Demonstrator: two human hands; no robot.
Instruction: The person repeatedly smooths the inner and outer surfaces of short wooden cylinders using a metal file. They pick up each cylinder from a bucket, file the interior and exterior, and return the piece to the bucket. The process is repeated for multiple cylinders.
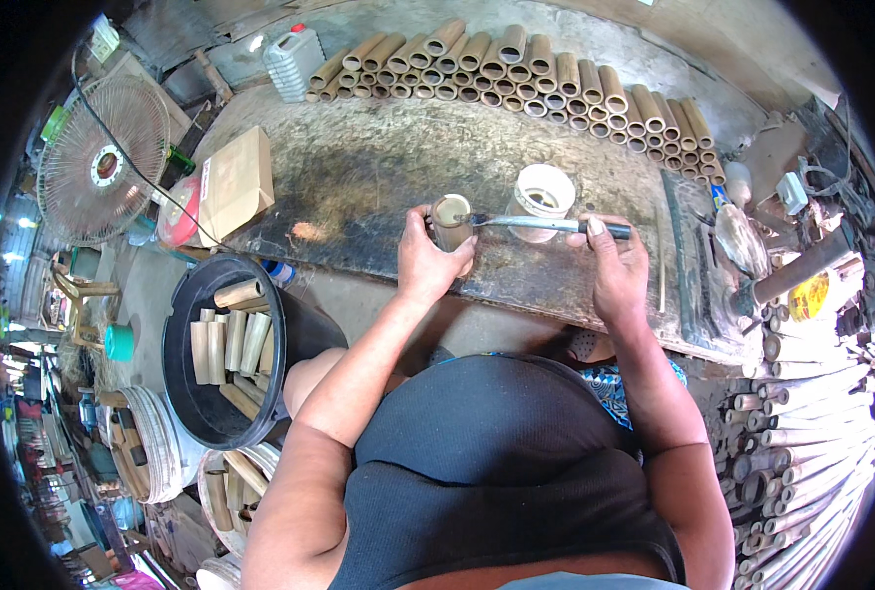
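My left hand (431, 258) is wrapped round a short bamboo tube (452, 234), holding it upright with its open end up near the table's front edge. In my right hand (618, 270) is a slim tool with a pale metallic shaft and a black handle (526, 222). Its dark tip meets the tube's rim on the right side; whether it is a brush or a blade is too small to tell. Just behind the tool's shaft stands a white open tub (545, 187), with something pale and dark inside.
Stacked bamboo tubes (496, 71) line the back of the worn table (359, 147). A cardboard box (236, 185), plastic jug (294, 65) and fan (105, 162) stand left. A black bucket (177, 379) holds cut tubes. Long bamboo pieces (801, 442) are piled at right.
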